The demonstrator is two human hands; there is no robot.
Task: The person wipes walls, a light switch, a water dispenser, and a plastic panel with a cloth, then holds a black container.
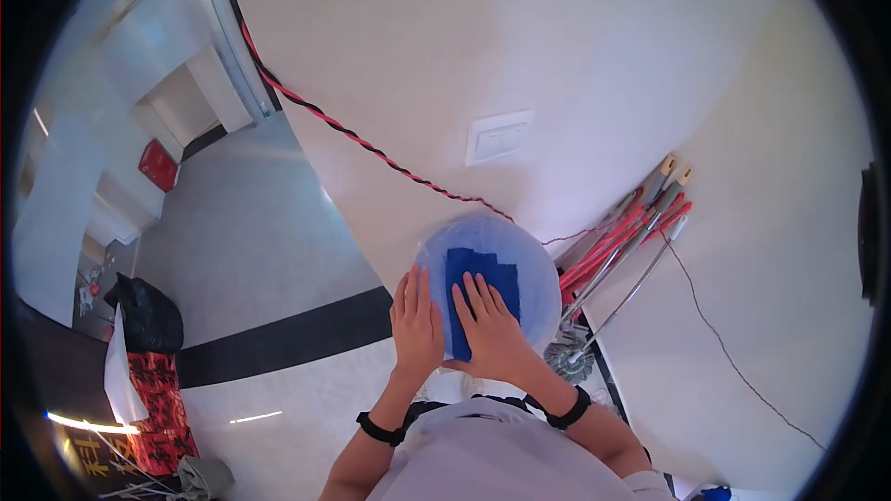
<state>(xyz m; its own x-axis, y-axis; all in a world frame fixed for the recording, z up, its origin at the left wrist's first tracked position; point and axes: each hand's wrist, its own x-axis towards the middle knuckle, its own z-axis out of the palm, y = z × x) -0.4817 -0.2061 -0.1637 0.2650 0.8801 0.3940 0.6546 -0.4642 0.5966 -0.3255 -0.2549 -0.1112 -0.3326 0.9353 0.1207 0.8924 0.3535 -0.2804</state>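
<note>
A round, pale blue, translucent thing [538, 306], like the top of a large water bottle, is in front of me against the wall. On top of it lies a dark blue cloth [502, 280] with a stepped edge. My right hand [492, 336] lies on the cloth, its fingers stretched out and slightly apart. At the left rim of the round thing rests my left hand [418, 325], fingers straight, beside the cloth. What lies under the palms is hidden.
A twisted red-and-black cable [371, 147] runs down the wall past a white switch plate [500, 138]. Mops and red-handled tools [631, 232] lean in the corner at right. A black bag [146, 314] and red patterned boxes [160, 404] are at left.
</note>
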